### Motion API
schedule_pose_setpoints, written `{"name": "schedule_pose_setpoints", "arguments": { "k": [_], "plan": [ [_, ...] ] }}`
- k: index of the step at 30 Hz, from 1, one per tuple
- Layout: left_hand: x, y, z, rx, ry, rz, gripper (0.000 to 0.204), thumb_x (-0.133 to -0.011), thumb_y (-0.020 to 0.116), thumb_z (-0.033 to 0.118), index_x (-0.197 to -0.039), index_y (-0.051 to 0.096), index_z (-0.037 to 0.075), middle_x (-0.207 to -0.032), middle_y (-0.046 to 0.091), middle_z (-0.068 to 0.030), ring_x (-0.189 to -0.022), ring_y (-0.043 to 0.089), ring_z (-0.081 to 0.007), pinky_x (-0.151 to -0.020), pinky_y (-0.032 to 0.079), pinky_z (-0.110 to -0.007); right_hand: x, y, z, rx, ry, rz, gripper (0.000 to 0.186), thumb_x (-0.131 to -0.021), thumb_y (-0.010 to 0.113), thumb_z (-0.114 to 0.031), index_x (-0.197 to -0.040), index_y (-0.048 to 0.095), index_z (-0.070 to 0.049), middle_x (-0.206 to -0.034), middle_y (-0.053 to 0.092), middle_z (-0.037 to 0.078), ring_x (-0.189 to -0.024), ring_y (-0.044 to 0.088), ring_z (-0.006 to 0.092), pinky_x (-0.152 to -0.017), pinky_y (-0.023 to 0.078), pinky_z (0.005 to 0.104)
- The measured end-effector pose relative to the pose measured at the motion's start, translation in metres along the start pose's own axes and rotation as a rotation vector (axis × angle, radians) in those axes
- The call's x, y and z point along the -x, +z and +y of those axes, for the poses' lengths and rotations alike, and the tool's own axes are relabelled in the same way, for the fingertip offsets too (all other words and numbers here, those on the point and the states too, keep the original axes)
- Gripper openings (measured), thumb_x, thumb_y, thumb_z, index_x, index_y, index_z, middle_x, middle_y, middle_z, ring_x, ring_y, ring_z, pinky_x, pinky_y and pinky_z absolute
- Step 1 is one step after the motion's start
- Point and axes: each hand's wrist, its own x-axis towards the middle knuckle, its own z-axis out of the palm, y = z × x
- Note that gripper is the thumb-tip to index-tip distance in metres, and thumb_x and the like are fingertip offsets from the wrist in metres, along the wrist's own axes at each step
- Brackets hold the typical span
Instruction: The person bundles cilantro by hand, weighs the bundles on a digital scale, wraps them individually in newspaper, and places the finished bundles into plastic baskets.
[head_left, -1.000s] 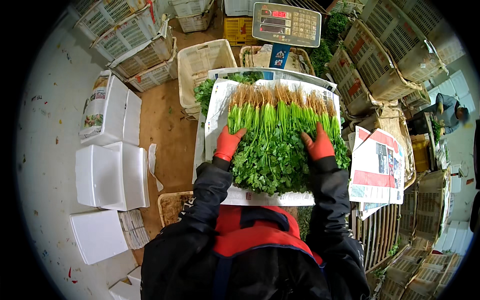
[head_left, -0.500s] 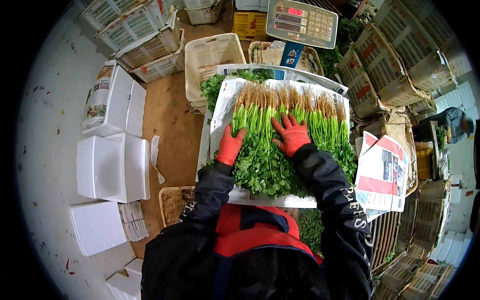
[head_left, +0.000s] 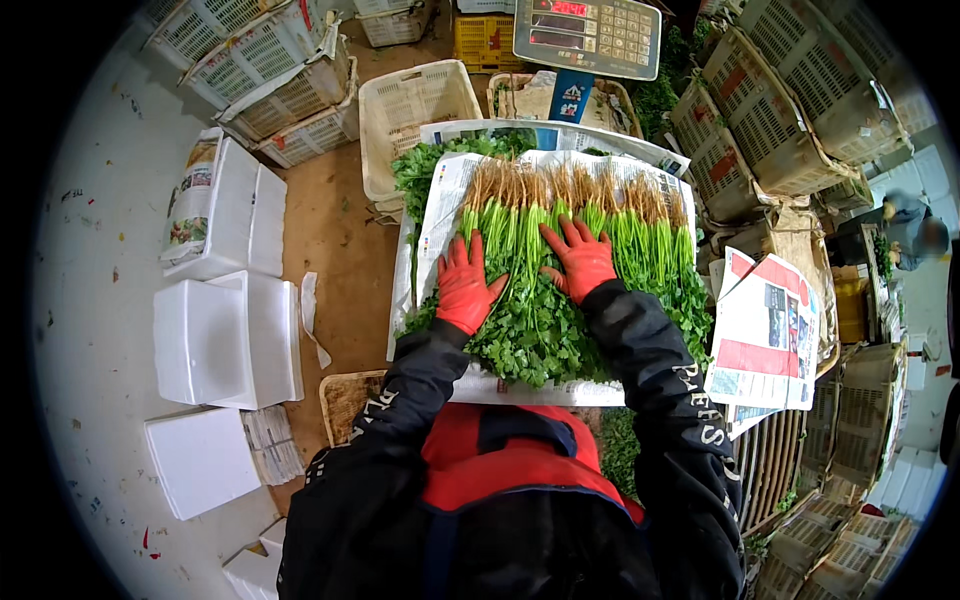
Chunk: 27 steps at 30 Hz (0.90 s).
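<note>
A wide layer of leafy green herbs with pale stems and brown roots [head_left: 545, 340], like coriander or celery, lies in front of me, roots pointing away. It rests on newspaper sheets [head_left: 445, 195]. My left hand [head_left: 466, 285], in a red glove, lies flat with fingers spread on the left part of the stems. My right hand [head_left: 582, 262], gloved the same, presses flat on the stems near the middle. Neither hand grips anything. Further greens [head_left: 420, 175] show under the paper at the far left.
A scale display [head_left: 588, 38] stands on a blue post beyond the herbs. An open plastic crate [head_left: 415, 120] is at the far left, stacked crates [head_left: 765, 110] at the right. White foam boxes [head_left: 215, 340] line the left wall. Loose newspapers [head_left: 765, 330] lie right. Another person [head_left: 908, 232] is at far right.
My left hand has moved from the left edge of the herbs onto their stems, its fingers now spread flat. My right hand stays on the stems. The digits on the scale display have changed.
</note>
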Motion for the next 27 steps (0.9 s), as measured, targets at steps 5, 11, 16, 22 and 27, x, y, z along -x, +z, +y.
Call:
{"name": "schedule_pose_setpoints", "arguments": {
  "k": [5,11,16,22,27],
  "plan": [
    [-0.005,-0.015,0.0,0.085,0.016,-0.026,0.075,-0.083,0.063,0.035,-0.14,0.03,0.0,-0.136,0.037,-0.0268,-0.123,0.038,-0.043,-0.103,0.03,-0.047,0.001,-0.005,0.004,-0.056,-0.019,0.041,0.069,-0.08,0.064,-0.045,-0.138,0.039,-0.02,-0.141,0.039,0.015,-0.13,0.035,0.0346,-0.1,0.029,0.0615],
    [0.009,-0.065,0.002,0.342,0.064,0.154,0.057,-0.085,0.064,0.03,-0.129,0.045,0.001,-0.127,0.049,-0.0244,-0.118,0.044,-0.0403,-0.1,0.035,-0.044,0.012,-0.051,0.017,-0.124,-0.071,0.193,0.06,-0.082,0.063,-0.039,-0.132,0.045,-0.012,-0.132,0.049,0.013,-0.123,0.043,0.0327,-0.096,0.036,0.0518],
    [0.039,-0.115,0.026,0.581,0.098,0.163,0.041,-0.085,0.064,0.015,-0.122,0.054,0.002,-0.12,0.056,-0.019,-0.113,0.051,-0.0354,-0.096,0.04,-0.04,0.078,-0.112,0.009,-0.419,0.053,0.417,0.052,-0.079,0.069,-0.016,-0.126,0.052,-0.005,-0.122,0.056,0.019,-0.112,0.053,0.0353,-0.095,0.041,0.0407],
    [0.06,-0.122,0.034,0.658,0.128,0.137,0.035,-0.084,0.063,0.01,-0.118,0.057,0.003,-0.113,0.061,-0.0181,-0.104,0.058,-0.0341,-0.089,0.045,-0.037,0.204,-0.102,0.009,-0.606,0.41,0.56,0.046,-0.082,0.063,-0.004,-0.126,0.052,0.0,-0.121,0.058,0.017,-0.111,0.056,0.0286,-0.096,0.042,0.0353],
    [0.05,-0.118,0.061,0.61,0.263,0.011,0.034,-0.084,0.064,0.012,-0.117,0.058,0.004,-0.11,0.062,-0.0174,-0.101,0.059,-0.0347,-0.087,0.046,-0.038,0.277,-0.064,0.0,-0.765,0.679,0.636,0.036,-0.084,0.059,0.0,-0.12,0.056,0.003,-0.117,0.06,0.016,-0.109,0.057,0.0243,-0.092,0.045,0.033]
  ]
}}
